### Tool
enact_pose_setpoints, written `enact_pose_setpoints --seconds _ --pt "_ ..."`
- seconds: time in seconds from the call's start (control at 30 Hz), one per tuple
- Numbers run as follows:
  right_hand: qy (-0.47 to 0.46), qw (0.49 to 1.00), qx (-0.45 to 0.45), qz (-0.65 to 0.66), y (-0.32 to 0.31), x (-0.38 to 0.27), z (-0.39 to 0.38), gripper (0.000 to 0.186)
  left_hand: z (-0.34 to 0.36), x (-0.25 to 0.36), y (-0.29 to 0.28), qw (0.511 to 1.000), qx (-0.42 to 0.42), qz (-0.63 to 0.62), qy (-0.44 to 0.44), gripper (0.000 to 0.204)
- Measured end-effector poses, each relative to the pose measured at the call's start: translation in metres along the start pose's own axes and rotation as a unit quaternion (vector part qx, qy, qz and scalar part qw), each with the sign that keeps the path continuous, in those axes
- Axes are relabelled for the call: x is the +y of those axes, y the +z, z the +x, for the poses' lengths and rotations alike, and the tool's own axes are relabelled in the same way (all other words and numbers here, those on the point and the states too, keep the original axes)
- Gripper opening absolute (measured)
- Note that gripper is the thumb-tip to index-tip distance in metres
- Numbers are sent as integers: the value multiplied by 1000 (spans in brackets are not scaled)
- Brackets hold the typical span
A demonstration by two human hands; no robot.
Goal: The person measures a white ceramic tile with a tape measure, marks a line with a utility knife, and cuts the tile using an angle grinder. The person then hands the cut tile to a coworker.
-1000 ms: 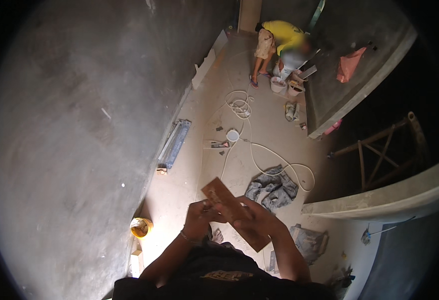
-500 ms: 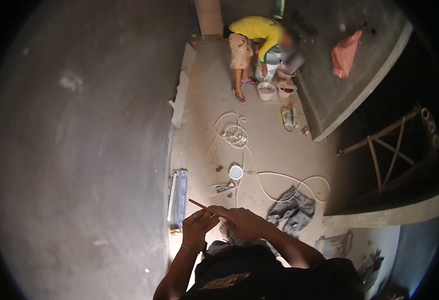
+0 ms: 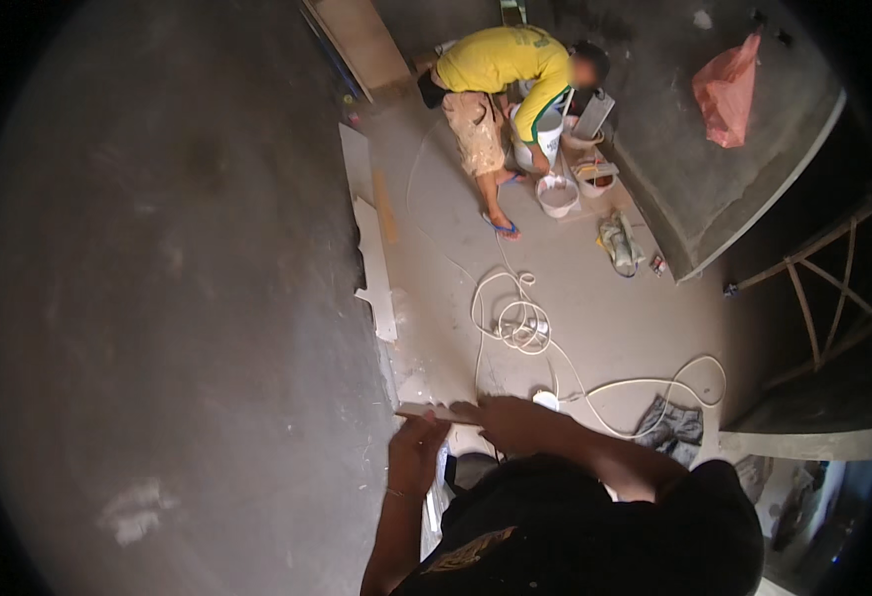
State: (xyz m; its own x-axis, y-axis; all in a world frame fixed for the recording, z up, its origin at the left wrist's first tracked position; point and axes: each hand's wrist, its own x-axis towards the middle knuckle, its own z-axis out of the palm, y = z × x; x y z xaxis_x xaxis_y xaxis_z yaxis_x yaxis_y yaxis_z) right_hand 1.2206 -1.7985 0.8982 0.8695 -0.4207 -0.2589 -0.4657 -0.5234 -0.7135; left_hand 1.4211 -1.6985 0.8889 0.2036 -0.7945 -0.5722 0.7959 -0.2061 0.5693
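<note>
A: What is the grip like?

B: The left hand pinches the near edge of a thin flat board between thumb and fingers. The right hand lies over the board's other end, and I cannot tell how firmly its fingers press, since their undersides are hidden.

A: Where is the board?

B: Raised in front of the wearer, on the near side of the cable coil and to its left, seen almost edge-on.

A: What lies closest to the coil?

B: A round white disc on its near side, partly covered by the right forearm. Crumpled grey cloth lies nearer and to the coil's right. White strips lean along the wall, left of the coil.

A: And past the coil?

B: Beyond it and to the right, a small pale bag lies on the floor. Farther beyond, a worker in a yellow shirt bends over, one hand at a bucket of pale mix. A red plastic bag is well beyond the coil, far to its right.
</note>
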Motion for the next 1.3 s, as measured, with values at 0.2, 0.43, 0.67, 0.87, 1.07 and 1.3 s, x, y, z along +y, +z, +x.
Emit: enact_pose_setpoints --seconds 0.2,0.43,0.67,0.87,1.07,1.3 --pt "-20 997 -76 -19 -149 4 170 58 122 134 31 994 16 17 105 39" --pt "-1 999 2 38 -263 71 333 64 307 269 95 997 10 47 62 36" --pt "39 995 45 79 -437 118 469 72 502 413 208 989 2 145 8 30" --pt "6 988 49 149 -564 193 618 76 676 517 300 981 12 169 98 26" --pt "-126 966 2 225 -748 260 774 73 837 617 377 937 86 252 226 28" --pt "-140 960 -84 229 -894 320 957 58 1014 724 402 936 135 155 285 12"
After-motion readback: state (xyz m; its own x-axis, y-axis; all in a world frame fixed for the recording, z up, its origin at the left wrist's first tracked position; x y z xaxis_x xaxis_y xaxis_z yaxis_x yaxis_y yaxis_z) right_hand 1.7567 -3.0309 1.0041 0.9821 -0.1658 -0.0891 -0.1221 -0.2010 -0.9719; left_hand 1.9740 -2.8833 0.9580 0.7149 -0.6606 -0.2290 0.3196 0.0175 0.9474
